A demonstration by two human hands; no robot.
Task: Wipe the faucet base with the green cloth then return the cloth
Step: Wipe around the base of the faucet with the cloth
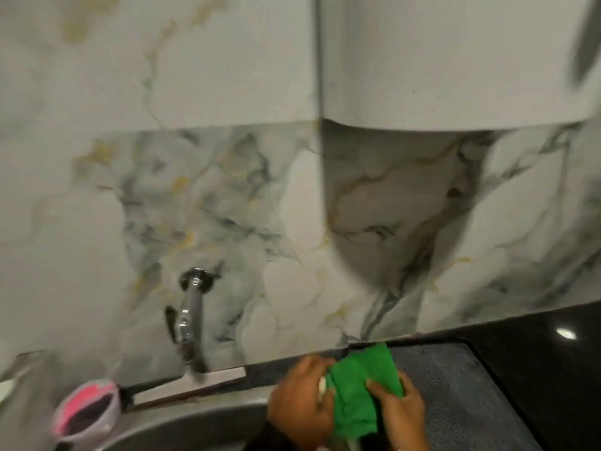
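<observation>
**A:** Nearest you, both hands are on the green cloth (364, 392). Your left hand (300, 400) grips its left edge with fingers curled shut around the fabric; your right hand (401, 411) pinches the right side, thumb on top. The cloth hangs bunched between them, over the seam where the sink (195, 428) meets the dark textured mat (461, 385).

**B:** How will it handle?

**A:** My guess is light, soft and limp, since it folds wherever you let go. Wad it into one palm so a thick pad faces outward; a loose corner would only drag.

**B:** And the faucet?

**A:** Up and to the left of your left hand, well apart from it. The faucet (190, 323) comes out of the marble wall (292, 206), and its base (196, 279) is the round flange against the tile. Chrome probably runs slick, so press firmly.

**B:** Anything you can't make out?

**A:** Plenty. Everything is smeared with blur. The spout tip is a streak, the cloth's lower end and both wrists are cut off by the bottom edge, and the pink-and-dark container (87, 411) far left of your hands is unreadable.
</observation>
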